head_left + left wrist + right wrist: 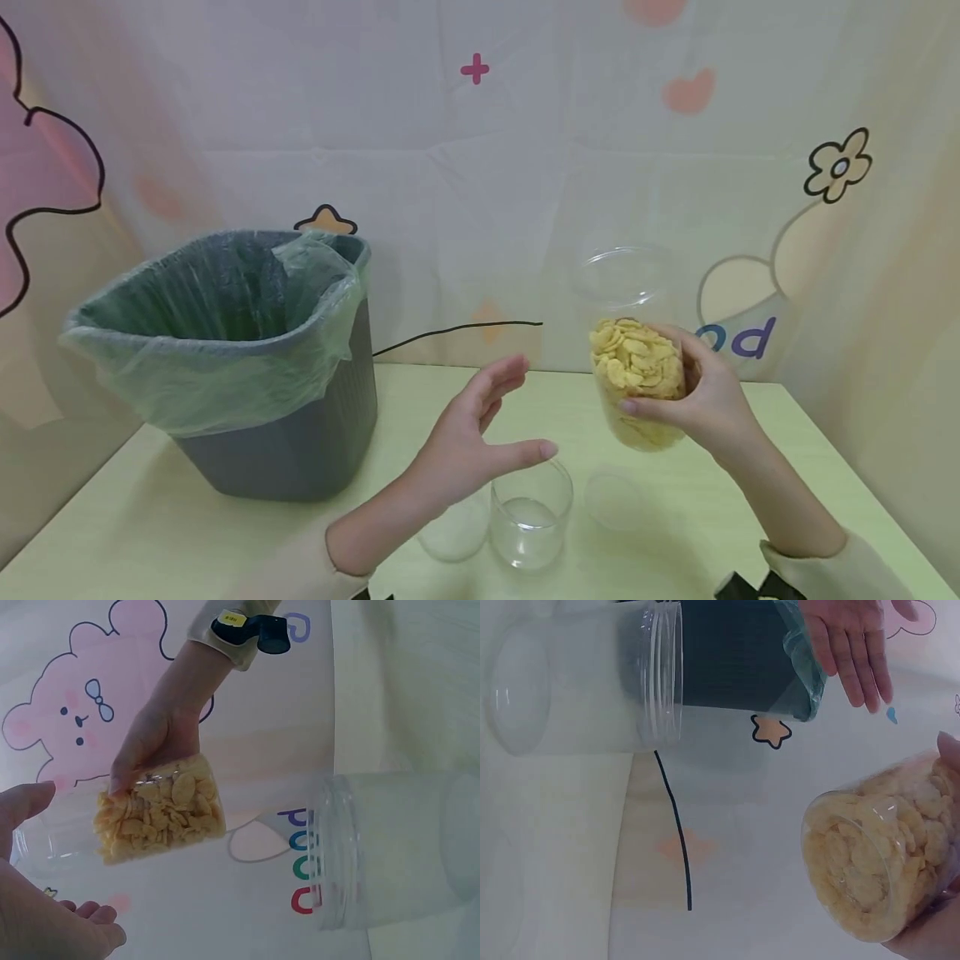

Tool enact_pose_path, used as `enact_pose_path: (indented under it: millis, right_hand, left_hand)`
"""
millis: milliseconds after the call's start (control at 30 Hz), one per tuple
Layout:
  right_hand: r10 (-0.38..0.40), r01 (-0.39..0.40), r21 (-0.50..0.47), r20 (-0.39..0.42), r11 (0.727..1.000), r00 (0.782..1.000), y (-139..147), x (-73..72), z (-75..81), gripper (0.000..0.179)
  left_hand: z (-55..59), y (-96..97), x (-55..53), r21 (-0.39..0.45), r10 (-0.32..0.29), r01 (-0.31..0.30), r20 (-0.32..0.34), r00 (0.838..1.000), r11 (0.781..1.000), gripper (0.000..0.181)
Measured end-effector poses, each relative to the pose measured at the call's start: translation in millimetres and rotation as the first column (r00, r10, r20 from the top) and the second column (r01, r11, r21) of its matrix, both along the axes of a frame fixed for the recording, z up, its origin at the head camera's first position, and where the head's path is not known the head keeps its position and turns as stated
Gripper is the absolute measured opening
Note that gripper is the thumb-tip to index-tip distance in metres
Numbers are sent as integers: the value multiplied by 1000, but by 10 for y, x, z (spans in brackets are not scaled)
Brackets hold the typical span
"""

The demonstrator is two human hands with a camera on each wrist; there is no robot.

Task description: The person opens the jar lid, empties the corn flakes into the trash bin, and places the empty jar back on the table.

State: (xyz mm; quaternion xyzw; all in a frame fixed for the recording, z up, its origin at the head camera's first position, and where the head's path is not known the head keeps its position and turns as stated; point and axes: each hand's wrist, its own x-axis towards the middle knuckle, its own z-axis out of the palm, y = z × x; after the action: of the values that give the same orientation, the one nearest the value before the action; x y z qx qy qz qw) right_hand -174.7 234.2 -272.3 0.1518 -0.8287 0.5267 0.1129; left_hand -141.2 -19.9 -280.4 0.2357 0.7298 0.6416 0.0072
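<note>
My right hand [708, 396] grips a clear plastic jar of corn flakes [637, 362] around its side, raised above the table. The flakes fill the jar's lower part, and its upper walls are see-through. In the right wrist view the jar's base [851, 874] faces the camera. My left hand [472, 442] holds nothing; its thumb and fingers are spread apart, pointing toward the jar of flakes. Below the left hand, a clear jar without contents [528, 529] stands upright on the table, its rim partly behind the thumb.
Two pale round lids [453, 533] [615, 500] lie flat on either side of the standing jar. At the left stands a grey trash bin [277, 454], lined with a green bag [225, 383]. A printed curtain [510, 208] hangs behind the pale table [420, 408].
</note>
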Motion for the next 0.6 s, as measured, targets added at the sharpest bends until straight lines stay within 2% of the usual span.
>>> enact_pose_path:
  millis: [333,467,600]
  right_hand:
    - [44,-45,39,13,998,999,-349,-124,207,81]
    - [84,-84,38,-2,996,996,-479,-205,271,79]
    - [133,-132,34,-27,991,991,-577,-264,328,77]
  left_hand:
    - [214,-366,19,-53,47,-50,-62,997,997,76]
    - [286,-542,15,-87,57,-65,-91,994,994,73]
    - [379,-716,30,-93,70,-78,-88,994,993,73]
